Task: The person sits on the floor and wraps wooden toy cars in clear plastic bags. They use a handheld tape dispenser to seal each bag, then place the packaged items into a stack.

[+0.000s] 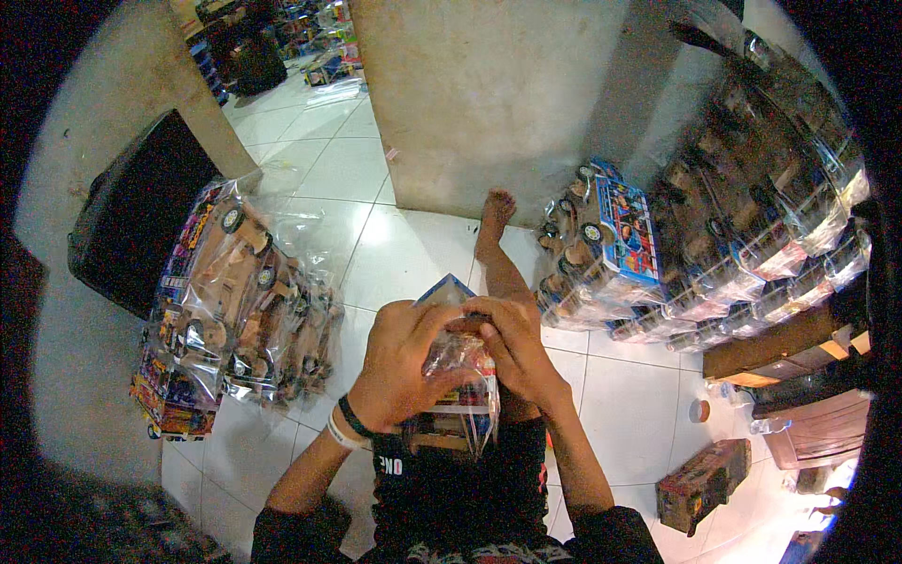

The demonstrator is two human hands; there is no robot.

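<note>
A toy truck in clear plastic wrap (pixel 458 414) stands on my lap, in the middle of the view. My left hand (pixel 406 362) curls around its upper left side, thumb pressed against the crinkled film. From the right, my right hand (pixel 520 352) grips the top edge with bent fingers, close to the left fingertips. A blue corner of the toy shows beyond both hands. Most of the truck's upper part is hidden behind my fingers.
Wrapped toy trucks (pixel 249 310) are stacked at the left, beside a black case (pixel 141 211) against the wall. More packed trucks (pixel 733 244) line the right side, including a blue one (pixel 628 230). At lower right, a worn box-shaped object (pixel 703 484) lies on the tiled floor (pixel 625 414).
</note>
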